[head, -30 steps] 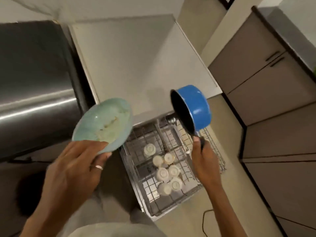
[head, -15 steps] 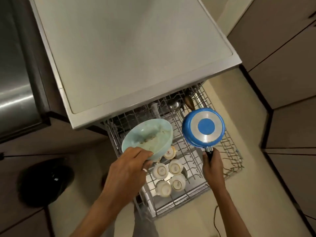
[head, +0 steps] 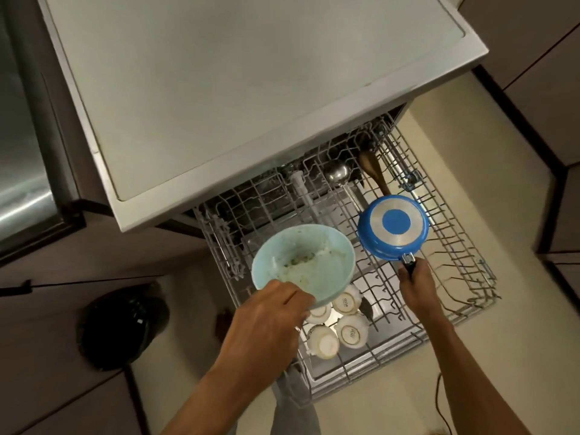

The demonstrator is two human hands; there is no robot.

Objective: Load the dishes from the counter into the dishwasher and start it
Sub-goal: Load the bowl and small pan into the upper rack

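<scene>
Pale-blue round bowl [head: 303,262], food-smeared, is gripped by its rim beyond my left hand [head: 270,318], over the wire dishwasher rack [head: 464,246]. My right hand [head: 416,285] clasps the handle of the upturned blue metal saucepan [head: 394,226] ahead of it.

The dishwasher's wire rack [head: 464,271] stands pulled out over the pale floor [head: 489,171]. Toward its front left, a cluster of white cups [head: 351,332] sits upside down, packed close together. At the back lie a steel ladle [head: 337,172] and, just beside it on the right, a wooden spoon [head: 372,166]. A round black bin [head: 122,328] stands on the floor to the left
</scene>
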